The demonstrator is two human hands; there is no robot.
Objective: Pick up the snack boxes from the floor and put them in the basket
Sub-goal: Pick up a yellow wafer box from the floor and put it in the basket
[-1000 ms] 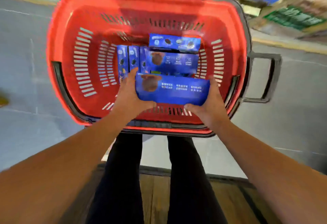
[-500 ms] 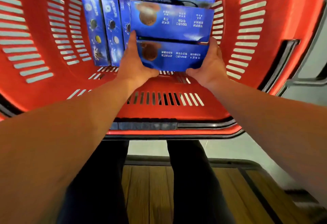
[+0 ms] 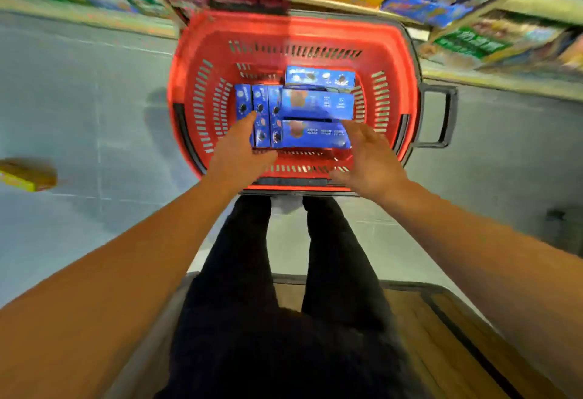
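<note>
Head camera: a blue snack box (image 3: 315,134) that both hands gripped 1 second ago now lies flat on the floor of the red basket (image 3: 400,61), nearest its front wall, beside 5 other blue boxes (image 3: 317,104). The left hand (image 3: 241,149) and right hand (image 3: 369,154), fingers spread and holding nothing, have let go and hover just above the basket's near rim. Left of the basket, well apart on the grey floor, a blurred yellow box (image 3: 26,174) remains, likely the next pickup.
</note>
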